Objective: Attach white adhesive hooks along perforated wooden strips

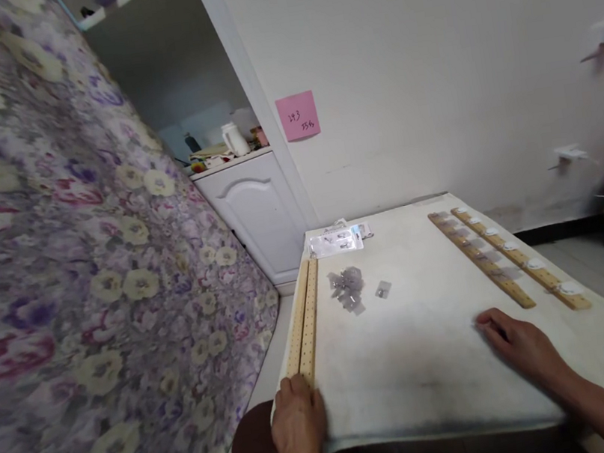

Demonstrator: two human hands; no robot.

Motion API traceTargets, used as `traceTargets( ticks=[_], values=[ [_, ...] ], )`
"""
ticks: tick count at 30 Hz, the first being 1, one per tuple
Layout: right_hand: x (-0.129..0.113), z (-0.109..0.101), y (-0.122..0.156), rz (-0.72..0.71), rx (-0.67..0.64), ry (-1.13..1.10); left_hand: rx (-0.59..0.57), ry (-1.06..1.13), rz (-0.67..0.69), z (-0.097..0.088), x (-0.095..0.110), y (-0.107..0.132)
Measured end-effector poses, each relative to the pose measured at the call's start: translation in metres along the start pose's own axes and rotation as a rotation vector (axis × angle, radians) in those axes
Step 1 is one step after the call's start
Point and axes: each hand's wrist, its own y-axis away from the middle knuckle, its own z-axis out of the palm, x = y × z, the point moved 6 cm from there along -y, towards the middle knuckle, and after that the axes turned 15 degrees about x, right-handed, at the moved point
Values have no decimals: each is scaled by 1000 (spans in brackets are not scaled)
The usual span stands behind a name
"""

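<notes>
My left hand (298, 428) rests at the near left corner of a white table (430, 366), its fingers touching the near ends of two perforated wooden strips (306, 322) that lie along the left edge. My right hand (518, 345) lies flat on the table top, fingers stretched out, holding nothing. Just beyond it lie two more wooden strips (505, 257) with white round pieces set along them. A small pile of clear plastic bags (347, 288) sits in the middle, with one loose bag (382, 289) beside it.
A clear packet (337, 242) lies at the table's far edge. A floral cloth (57, 255) fills the left. A white cabinet (254, 211) with a jug stands behind. A pink note (297, 115) is stuck on the wall.
</notes>
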Motion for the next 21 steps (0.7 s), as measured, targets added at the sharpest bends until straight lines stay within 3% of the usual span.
traceTargets(
  ticks=[12,21],
  values=[
    [-4,-1,1,1,-4,24,-138,94,-130,0,0,-14],
    [-9,-3,0,-21,6,18,-179,-9,-8,6,20,-16]
  ],
)
